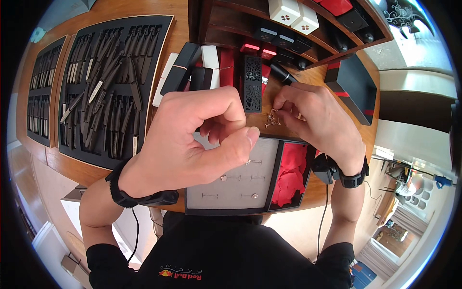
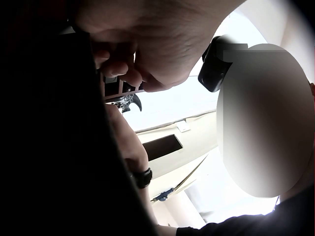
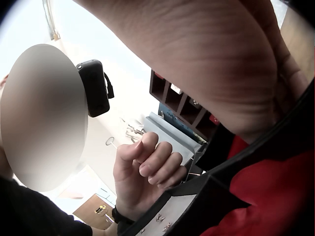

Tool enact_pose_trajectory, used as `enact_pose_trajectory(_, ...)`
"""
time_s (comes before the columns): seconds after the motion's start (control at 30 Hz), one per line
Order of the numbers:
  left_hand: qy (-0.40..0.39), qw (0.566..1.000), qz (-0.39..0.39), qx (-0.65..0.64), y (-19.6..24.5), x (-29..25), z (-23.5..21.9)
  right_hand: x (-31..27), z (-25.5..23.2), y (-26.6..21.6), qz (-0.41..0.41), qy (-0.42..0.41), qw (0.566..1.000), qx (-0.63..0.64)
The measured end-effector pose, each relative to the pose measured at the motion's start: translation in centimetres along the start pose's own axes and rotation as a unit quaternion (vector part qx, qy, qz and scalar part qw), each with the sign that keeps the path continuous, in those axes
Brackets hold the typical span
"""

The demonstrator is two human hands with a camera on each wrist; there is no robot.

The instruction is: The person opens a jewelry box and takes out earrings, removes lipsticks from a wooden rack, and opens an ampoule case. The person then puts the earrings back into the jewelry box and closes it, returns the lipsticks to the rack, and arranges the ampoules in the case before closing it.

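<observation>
My left hand (image 1: 192,139) is raised over the shallow display tray (image 1: 216,206), its fingers curled and the thumb tip meeting the index fingertip. Nothing shows between them in the head view, and the right wrist view shows the same curled left hand (image 3: 150,169). Behind the tray, my right hand (image 1: 320,115) pinches a small gold piece of jewelry (image 1: 272,112) at a little pile of similar pieces (image 1: 273,121) on the wooden table. The tray's grey pad has short slots, with a pearl stud (image 1: 254,196) and a flower-shaped stud (image 1: 224,177) set in it.
Red petal-like pieces (image 1: 289,176) fill the tray's right compartment. A black openwork box (image 1: 252,84) stands behind the pile, near a black cylinder (image 1: 283,73). Dark trays of folded knife-like pieces (image 1: 110,86) lie left. A wooden shelf (image 1: 226,36) rises behind; an open black box (image 1: 353,89) stands right.
</observation>
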State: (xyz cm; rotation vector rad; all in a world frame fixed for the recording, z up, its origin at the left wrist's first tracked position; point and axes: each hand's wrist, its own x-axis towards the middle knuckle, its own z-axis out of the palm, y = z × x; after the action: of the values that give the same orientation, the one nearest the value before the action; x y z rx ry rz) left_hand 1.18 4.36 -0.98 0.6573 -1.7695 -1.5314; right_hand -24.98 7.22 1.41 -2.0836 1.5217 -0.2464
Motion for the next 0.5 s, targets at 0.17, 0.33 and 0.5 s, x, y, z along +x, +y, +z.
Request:
enact_pose_trajectory(0.17, 0.006, 1.000, 0.006, 0.000, 0.1, 0.0, 0.0, -1.0, -0.3, -0.5, 0.004, 0.049, 0.999, 0.012)
enact_pose_trajectory(0.33, 0.006, 1.000, -0.001, 0.003, -0.1, -0.1, 0.2, -4.3, -0.1, -2.2, -0.008, 0.131, 0.989, 0.064)
enact_pose_trajectory(0.5, -0.003, 1.000, 0.018, 0.014, -0.3, -0.1, 0.0, -6.5, 1.7, -4.6, -0.002, 0.147, 0.982, 0.116)
